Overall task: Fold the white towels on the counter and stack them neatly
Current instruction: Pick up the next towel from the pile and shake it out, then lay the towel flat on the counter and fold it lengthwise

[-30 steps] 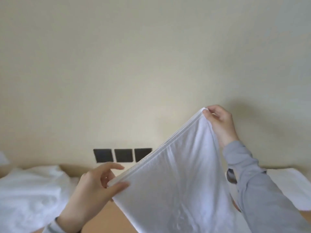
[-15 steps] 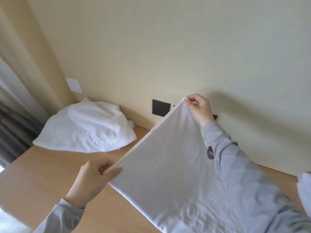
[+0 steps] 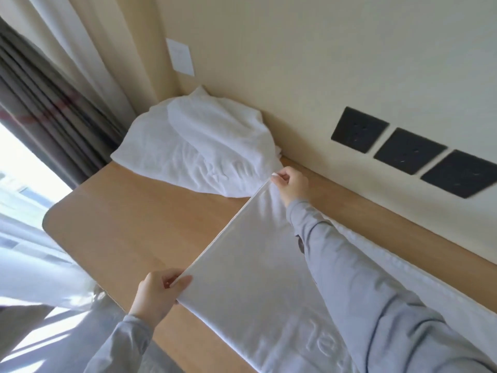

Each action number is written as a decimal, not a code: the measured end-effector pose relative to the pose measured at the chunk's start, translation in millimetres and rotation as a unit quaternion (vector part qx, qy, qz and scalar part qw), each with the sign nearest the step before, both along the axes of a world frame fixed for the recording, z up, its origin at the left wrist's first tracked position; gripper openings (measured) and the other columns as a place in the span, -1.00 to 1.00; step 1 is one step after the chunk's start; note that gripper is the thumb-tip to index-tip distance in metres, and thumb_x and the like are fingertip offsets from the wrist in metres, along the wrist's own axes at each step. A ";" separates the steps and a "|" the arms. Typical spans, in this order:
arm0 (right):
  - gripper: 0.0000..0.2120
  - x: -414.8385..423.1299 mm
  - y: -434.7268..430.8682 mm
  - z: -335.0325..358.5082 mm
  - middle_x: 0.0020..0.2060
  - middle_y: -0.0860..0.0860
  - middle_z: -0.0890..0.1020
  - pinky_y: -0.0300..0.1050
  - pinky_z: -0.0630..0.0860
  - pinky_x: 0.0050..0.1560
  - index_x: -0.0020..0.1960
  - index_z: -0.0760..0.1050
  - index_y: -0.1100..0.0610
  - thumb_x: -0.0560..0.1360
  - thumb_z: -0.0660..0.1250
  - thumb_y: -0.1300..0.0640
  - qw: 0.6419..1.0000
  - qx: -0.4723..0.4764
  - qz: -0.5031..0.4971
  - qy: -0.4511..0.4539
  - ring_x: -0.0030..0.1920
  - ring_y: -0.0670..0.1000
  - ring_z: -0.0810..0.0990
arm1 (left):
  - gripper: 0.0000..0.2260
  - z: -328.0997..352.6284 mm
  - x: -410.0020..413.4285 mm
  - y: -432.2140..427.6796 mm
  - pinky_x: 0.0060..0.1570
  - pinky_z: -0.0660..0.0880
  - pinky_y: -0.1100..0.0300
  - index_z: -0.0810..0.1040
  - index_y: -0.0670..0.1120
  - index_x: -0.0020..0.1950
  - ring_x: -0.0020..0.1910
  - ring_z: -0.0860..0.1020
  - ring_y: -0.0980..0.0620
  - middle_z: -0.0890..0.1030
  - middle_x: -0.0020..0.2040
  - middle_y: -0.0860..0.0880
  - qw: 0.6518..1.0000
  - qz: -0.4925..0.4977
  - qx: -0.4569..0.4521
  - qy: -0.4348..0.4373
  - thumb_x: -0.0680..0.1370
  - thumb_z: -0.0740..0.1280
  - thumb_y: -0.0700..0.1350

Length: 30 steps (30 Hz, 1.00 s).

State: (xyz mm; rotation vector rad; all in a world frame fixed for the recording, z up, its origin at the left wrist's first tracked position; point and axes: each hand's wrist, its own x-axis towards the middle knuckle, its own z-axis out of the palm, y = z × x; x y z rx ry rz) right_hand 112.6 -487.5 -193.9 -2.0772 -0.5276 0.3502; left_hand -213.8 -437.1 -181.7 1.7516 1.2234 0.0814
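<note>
Pinching opposite corners, I see my left hand and right hand stretch the flat white cotton towel taut between them; it drapes over the light wooden counter, beside a crumpled white towel heap.

1. Raised white letters stand on the flat white towel, at its near right end. Only a fragment shows: an "e" beside an upright stroke, perhaps an "l" or a "t". A grey sleeve hides the rest.
2. Faint raised marks on the crumpled white towel, far left on the counter, cannot be read.
</note>
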 end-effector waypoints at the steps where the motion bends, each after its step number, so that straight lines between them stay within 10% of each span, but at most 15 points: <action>1: -0.89 -1.5 2.9 -5.6 -0.21 0.08 0.62 -0.11 0.44 -0.12 -0.12 0.55 0.22 0.45 0.36 0.16 1.000 -0.011 -0.002 -0.019 -0.17 0.05 0.53 | -0.80 -9.2 0.5 1.4 -0.34 0.43 0.37 0.65 0.07 -0.28 -0.45 0.49 0.06 0.60 -0.43 0.05 1.000 0.008 -0.001 0.014 0.49 0.38 -0.18; 11: -0.60 8.0 -43.8 -24.6 0.08 0.05 0.54 -0.08 0.46 0.07 0.17 0.44 0.16 0.47 0.33 -0.10 0.991 -0.067 0.057 -0.099 0.06 0.04 0.51 | -0.70 -59.1 34.1 -9.3 0.13 0.37 -0.02 0.50 -0.10 0.27 0.14 0.44 -0.18 0.53 0.14 -0.12 0.980 -0.004 0.151 0.129 0.53 0.28 -0.15; 17: -0.53 -17.9 -145.3 -45.2 0.35 0.17 0.41 0.18 0.30 0.31 0.38 0.34 0.20 0.57 0.10 -0.05 0.941 -0.253 0.008 -0.226 0.34 0.21 0.38 | -0.39 -52.1 80.3 -49.7 0.31 0.20 -0.02 0.41 -0.09 0.40 0.38 0.37 -0.20 0.37 0.42 -0.15 0.899 -0.258 0.343 0.090 0.56 -0.08 0.26; 30: -0.32 -61.6 -230.0 -80.3 0.46 0.05 0.24 0.24 0.10 0.41 0.47 0.20 0.08 0.55 -0.32 -0.24 0.895 -0.407 -0.019 -0.180 0.46 0.05 0.18 | -0.38 -90.7 128.7 -87.3 0.37 0.14 -0.15 0.20 -0.03 0.51 0.49 0.15 -0.13 0.19 0.51 -0.08 0.841 -0.391 0.354 0.117 0.55 -0.04 0.30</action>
